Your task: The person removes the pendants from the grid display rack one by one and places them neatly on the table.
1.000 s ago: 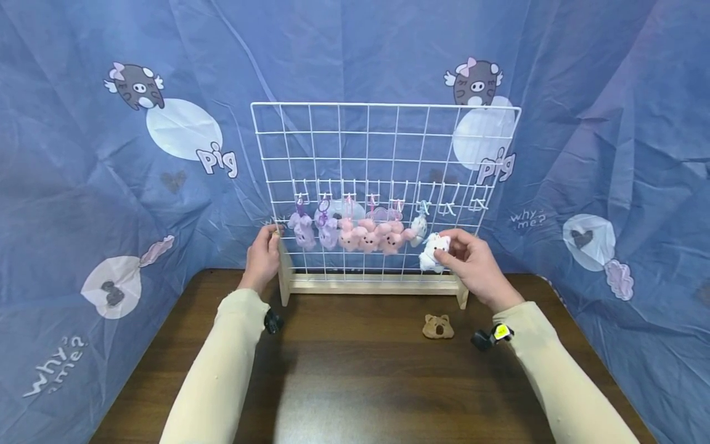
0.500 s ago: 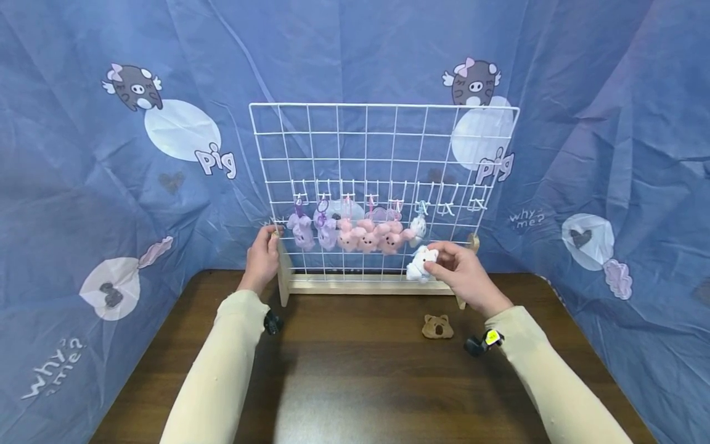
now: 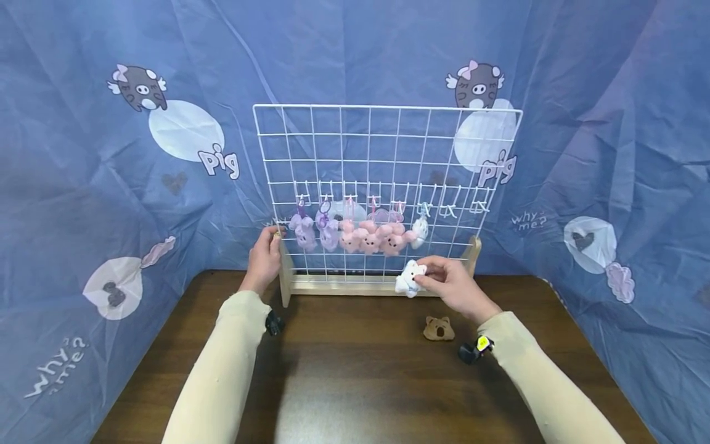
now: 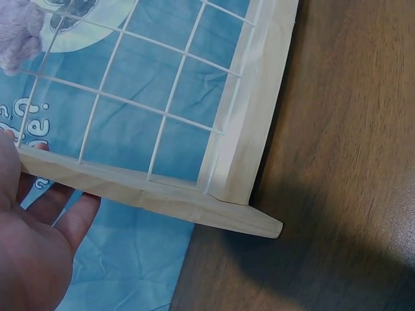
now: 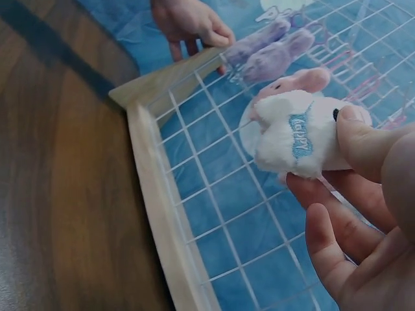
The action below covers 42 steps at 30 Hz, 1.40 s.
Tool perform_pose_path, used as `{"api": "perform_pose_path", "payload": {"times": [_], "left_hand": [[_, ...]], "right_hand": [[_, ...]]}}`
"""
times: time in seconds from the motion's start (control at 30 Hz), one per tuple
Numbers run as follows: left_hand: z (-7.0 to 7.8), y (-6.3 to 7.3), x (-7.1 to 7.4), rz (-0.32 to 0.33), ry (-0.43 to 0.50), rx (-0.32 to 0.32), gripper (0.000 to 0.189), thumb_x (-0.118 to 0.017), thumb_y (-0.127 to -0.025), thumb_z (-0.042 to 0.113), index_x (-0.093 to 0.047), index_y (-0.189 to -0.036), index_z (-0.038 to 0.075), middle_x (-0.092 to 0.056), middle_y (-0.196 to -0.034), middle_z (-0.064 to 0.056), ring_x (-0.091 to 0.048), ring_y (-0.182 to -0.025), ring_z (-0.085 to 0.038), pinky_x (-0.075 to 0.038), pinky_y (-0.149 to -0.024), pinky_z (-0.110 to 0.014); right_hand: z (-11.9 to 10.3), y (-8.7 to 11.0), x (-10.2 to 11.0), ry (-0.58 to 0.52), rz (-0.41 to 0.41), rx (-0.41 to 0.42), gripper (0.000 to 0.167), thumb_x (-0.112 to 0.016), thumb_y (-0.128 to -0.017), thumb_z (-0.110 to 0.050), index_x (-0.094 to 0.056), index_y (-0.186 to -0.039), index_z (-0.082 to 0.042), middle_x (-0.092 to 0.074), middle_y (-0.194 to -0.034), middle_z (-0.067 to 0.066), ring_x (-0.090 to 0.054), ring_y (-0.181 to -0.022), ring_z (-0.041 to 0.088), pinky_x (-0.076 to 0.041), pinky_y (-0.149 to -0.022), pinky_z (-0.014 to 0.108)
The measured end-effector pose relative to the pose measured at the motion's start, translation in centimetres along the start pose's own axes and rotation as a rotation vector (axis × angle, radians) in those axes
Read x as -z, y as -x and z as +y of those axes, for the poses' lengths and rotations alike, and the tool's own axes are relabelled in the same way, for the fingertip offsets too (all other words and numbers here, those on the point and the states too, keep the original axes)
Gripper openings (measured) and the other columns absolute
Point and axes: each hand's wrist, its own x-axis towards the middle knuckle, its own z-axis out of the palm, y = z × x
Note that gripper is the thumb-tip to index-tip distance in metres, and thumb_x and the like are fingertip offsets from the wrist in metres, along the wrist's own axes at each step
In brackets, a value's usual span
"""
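Observation:
My right hand (image 3: 452, 285) pinches a small white plush animal keychain (image 3: 409, 279) between thumb and fingers, in front of the lower grid. A blue patch with lettering shows on the plush toy in the right wrist view. At the rack's left side, my left hand (image 3: 263, 262) grips the wooden side post (image 4: 149, 197), its fingers reaching behind the wood. The white wire grid rack (image 3: 388, 108) carries a row of hooks. Two purple plush keychains (image 3: 328, 234), three pink ones (image 3: 370, 238) and a white one (image 3: 420, 230) hang there.
A brown bear-head piece (image 3: 438, 328) lies on the wooden table (image 3: 355, 382), in front of the rack's right foot. Two hooks (image 3: 448, 210) at the right of the row carry no plush toys. A blue printed cloth (image 3: 582, 154) surrounds the table behind and at both sides.
My right hand has moved left and down with the white plush keychain, away from the hooks and toward the rack's base. The left hand stays on the side post.

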Motion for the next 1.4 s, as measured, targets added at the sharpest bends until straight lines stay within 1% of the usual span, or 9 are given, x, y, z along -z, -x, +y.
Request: {"api": "perform_pose_path", "payload": {"times": [0.1,0.3,0.5,0.67,0.83,0.93,1.07,1.23,1.4], "left_hand": [[0.0,0.1,0.0,-0.007,0.000,0.005,0.030,-0.042,-0.114,0.019,-0.056,-0.140,0.012,-0.066,-0.141,-0.012,-0.057,-0.133,-0.035,-0.042,-0.110,-0.053],[0.2,0.2,0.1,-0.019,0.000,0.008,0.032,-0.042,-0.115,0.019,-0.055,-0.142,0.011,-0.065,-0.142,-0.014,-0.057,-0.134,-0.035,-0.042,-0.111,-0.053],[0.4,0.1,0.2,-0.016,0.006,0.002,0.032,-0.041,-0.115,0.019,-0.055,-0.142,0.011,-0.065,-0.142,-0.014,-0.057,-0.134,-0.035,-0.042,-0.111,-0.054],[0.4,0.1,0.1,-0.020,0.011,0.004,0.031,-0.041,-0.115,0.019,-0.055,-0.142,0.011,-0.065,-0.143,-0.013,-0.056,-0.135,-0.035,-0.042,-0.111,-0.054],[0.3,0.1,0.1,-0.020,0.012,0.005,0.031,-0.042,-0.114,0.018,-0.055,-0.141,0.011,-0.065,-0.142,-0.013,-0.057,-0.133,-0.035,-0.042,-0.110,-0.053],[0.2,0.0,0.1,-0.014,0.008,-0.001,0.031,-0.042,-0.114,0.018,-0.055,-0.141,0.010,-0.065,-0.141,-0.014,-0.057,-0.134,-0.035,-0.041,-0.111,-0.052],[0.2,0.0,0.1,-0.013,0.002,-0.002,0.032,-0.041,-0.115,0.018,-0.055,-0.142,0.010,-0.065,-0.142,-0.014,-0.056,-0.136,-0.035,-0.041,-0.112,-0.053],[0.0,0.1,0.0,-0.015,-0.009,0.006,0.032,-0.040,-0.115,0.019,-0.055,-0.143,0.011,-0.064,-0.142,-0.014,-0.056,-0.135,-0.036,-0.041,-0.112,-0.054],[0.0,-0.1,0.0,-0.010,-0.010,-0.001,0.031,-0.041,-0.115,0.019,-0.055,-0.141,0.011,-0.065,-0.141,-0.013,-0.057,-0.134,-0.035,-0.041,-0.112,-0.053]], "right_hand": [[0.6,0.0,-0.4,-0.005,-0.014,-0.022,0.030,-0.071,-0.099,-0.002,-0.066,-0.126,0.010,-0.072,-0.114,0.022,-0.072,-0.094,0.008,-0.058,-0.082,0.023],[1.3,0.0,-1.1,0.028,-0.042,-0.059,0.030,-0.074,-0.098,-0.004,-0.066,-0.124,0.009,-0.074,-0.108,0.018,-0.072,-0.091,0.012,-0.059,-0.079,0.025],[2.0,-0.3,-1.5,0.038,-0.049,-0.065,0.029,-0.076,-0.096,-0.005,-0.066,-0.120,0.008,-0.073,-0.109,0.019,-0.070,-0.093,0.017,-0.058,-0.080,0.024],[2.8,-0.2,-1.9,0.054,-0.061,-0.074,0.026,-0.077,-0.094,-0.003,-0.067,-0.115,0.009,-0.073,-0.105,0.018,-0.070,-0.092,0.020,-0.057,-0.079,0.023],[3.6,0.2,-2.0,0.080,-0.085,-0.092,0.025,-0.077,-0.095,-0.004,-0.067,-0.113,0.010,-0.074,-0.102,0.019,-0.070,-0.087,0.019,-0.057,-0.075,0.023],[3.9,0.4,-2.1,0.104,-0.090,-0.117,0.024,-0.078,-0.095,-0.006,-0.068,-0.112,0.008,-0.074,-0.100,0.017,-0.070,-0.084,0.016,-0.057,-0.074,0.024],[4.6,0.5,-2.3,0.118,-0.093,-0.142,0.022,-0.078,-0.094,-0.004,-0.068,-0.109,0.007,-0.073,-0.099,0.017,-0.069,-0.084,0.016,-0.057,-0.074,0.026],[5.4,0.6,-2.6,0.167,-0.101,-0.173,0.020,-0.080,-0.093,-0.004,-0.068,-0.108,0.003,-0.073,-0.098,0.013,-0.068,-0.087,0.017,-0.057,-0.074,0.026],[6.1,0.7,-2.8,0.257,-0.131,-0.151,0.019,-0.082,-0.091,-0.007,-0.069,-0.103,0.001,-0.071,-0.094,0.009,-0.066,-0.086,0.016,-0.055,-0.075,0.027]]}}
